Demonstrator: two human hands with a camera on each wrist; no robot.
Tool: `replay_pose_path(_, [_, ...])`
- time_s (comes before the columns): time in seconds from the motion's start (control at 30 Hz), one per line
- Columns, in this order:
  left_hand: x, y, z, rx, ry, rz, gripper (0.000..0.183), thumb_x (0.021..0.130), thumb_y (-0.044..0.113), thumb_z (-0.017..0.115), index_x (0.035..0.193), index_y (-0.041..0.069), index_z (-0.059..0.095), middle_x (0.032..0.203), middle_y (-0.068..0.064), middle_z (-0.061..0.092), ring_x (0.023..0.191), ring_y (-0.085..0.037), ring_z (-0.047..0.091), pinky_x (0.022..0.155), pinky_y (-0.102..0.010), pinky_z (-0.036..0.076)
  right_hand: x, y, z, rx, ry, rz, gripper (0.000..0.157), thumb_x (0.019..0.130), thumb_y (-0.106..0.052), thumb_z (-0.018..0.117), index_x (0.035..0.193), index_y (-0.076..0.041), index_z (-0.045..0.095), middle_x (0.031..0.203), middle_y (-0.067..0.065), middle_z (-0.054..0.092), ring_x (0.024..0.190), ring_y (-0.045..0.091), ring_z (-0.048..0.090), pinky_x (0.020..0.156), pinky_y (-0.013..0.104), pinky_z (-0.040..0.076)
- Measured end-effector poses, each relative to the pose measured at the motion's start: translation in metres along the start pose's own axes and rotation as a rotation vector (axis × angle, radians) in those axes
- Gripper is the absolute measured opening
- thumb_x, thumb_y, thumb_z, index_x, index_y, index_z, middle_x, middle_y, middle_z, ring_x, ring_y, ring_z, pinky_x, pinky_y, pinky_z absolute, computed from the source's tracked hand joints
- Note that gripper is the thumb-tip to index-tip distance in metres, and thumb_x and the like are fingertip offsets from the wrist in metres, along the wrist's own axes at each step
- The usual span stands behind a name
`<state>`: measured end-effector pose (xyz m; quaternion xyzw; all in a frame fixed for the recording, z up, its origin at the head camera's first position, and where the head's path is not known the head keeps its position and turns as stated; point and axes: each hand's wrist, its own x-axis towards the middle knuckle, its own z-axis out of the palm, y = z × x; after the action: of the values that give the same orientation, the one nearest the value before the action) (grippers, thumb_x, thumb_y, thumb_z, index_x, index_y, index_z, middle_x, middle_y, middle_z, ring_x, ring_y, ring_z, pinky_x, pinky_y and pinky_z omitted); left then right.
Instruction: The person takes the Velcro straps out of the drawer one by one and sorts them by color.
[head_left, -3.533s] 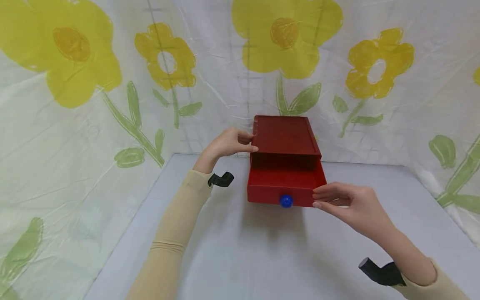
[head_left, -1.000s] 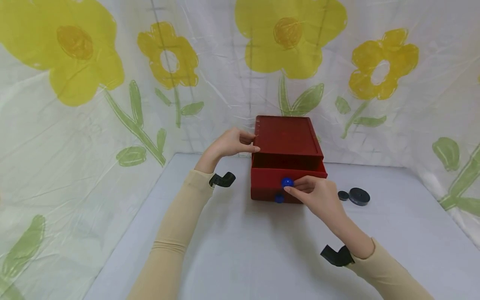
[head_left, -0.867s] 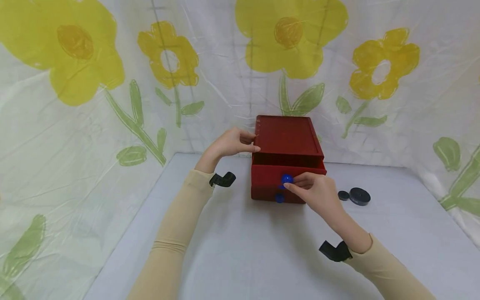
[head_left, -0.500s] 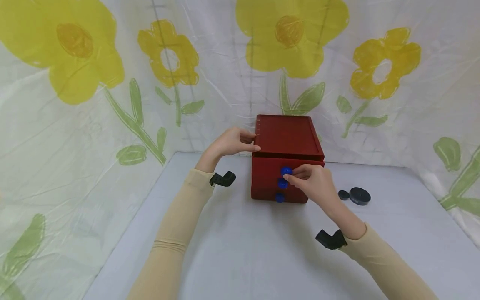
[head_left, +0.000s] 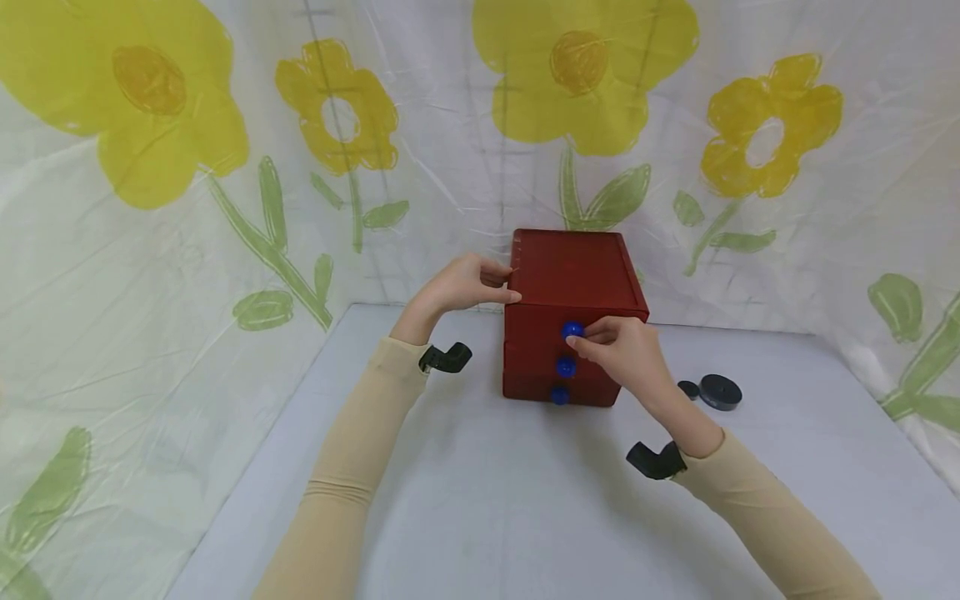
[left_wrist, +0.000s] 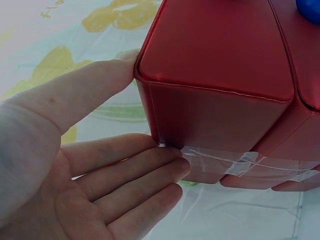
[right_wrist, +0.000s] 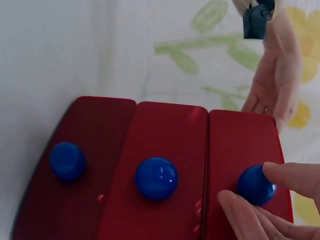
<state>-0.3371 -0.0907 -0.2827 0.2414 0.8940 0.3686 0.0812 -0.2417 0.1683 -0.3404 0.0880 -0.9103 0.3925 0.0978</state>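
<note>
Red drawer unit (head_left: 558, 287) stands nr rear edge of desk (head_left: 480, 500), R hand (head_left: 628, 352) pinching top blue knob (right_wrist: 254, 185), L hand (head_left: 467, 283), fingers extended, touching unit's upper L edge, prob. bracing vs. knob-side force.

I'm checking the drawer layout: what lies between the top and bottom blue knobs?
The middle blue knob, on the middle drawer's red front; clear in the right wrist view.
</note>
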Motion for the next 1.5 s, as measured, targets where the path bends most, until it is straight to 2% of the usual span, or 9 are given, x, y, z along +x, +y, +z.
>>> replay_pose_path(0.33, [-0.001,0.002,-0.001,0.006,-0.007,0.003,0.063,0.08,0.043,0.074,0.132,0.011,0.058,0.131,-0.006,0.06,0.121,-0.017,0.055,0.098,-0.034,0.047,0.002,-0.001,-0.002,0.052,-0.017,0.023,0.04,0.082,-0.04,0.073,0.098,-0.003,0.071,0.086,0.011,0.074,0.079,0.021,0.072,0.073,0.037,0.058])
replay_pose_path(0.63, [-0.001,0.003,-0.001,0.015,-0.01,0.002,0.063,0.08,0.044,0.074,0.131,0.011,0.058,0.13,-0.006,0.06,0.121,-0.017,0.056,0.098,-0.034,0.047,-0.001,0.003,0.004,0.082,0.026,0.067,0.046,0.081,-0.047,0.072,0.098,-0.004,0.071,0.089,0.011,0.073,0.081,0.022,0.071,0.072,0.036,0.058])
replay_pose_path(0.9, [-0.001,0.003,0.0,0.01,-0.006,0.0,0.063,0.08,0.043,0.074,0.132,0.011,0.058,0.13,-0.006,0.06,0.121,-0.017,0.055,0.098,-0.034,0.047,-0.008,0.009,0.011,0.066,0.103,-0.007,0.045,0.081,-0.048,0.071,0.098,-0.006,0.07,0.092,0.011,0.073,0.084,0.023,0.071,0.072,0.036,0.058])
replay_pose_path(1.2, [-0.001,0.003,0.0,0.005,0.002,0.0,0.063,0.08,0.043,0.074,0.132,0.01,0.058,0.13,-0.005,0.06,0.12,-0.017,0.056,0.098,-0.034,0.048,-0.02,0.021,0.025,0.113,0.171,-0.141,0.037,0.082,-0.036,0.074,0.103,-0.006,0.069,0.092,0.007,0.073,0.081,0.018,0.071,0.073,0.03,0.058])
replay_pose_path(1.5, [0.001,0.001,0.0,-0.002,0.002,-0.002,0.064,0.079,0.044,0.074,0.131,0.011,0.058,0.129,-0.005,0.061,0.119,-0.016,0.056,0.098,-0.034,0.048,-0.027,0.037,0.041,0.107,0.164,-0.122,0.038,0.08,-0.034,0.076,0.105,-0.005,0.067,0.094,0.007,0.072,0.083,0.018,0.07,0.072,0.028,0.058])
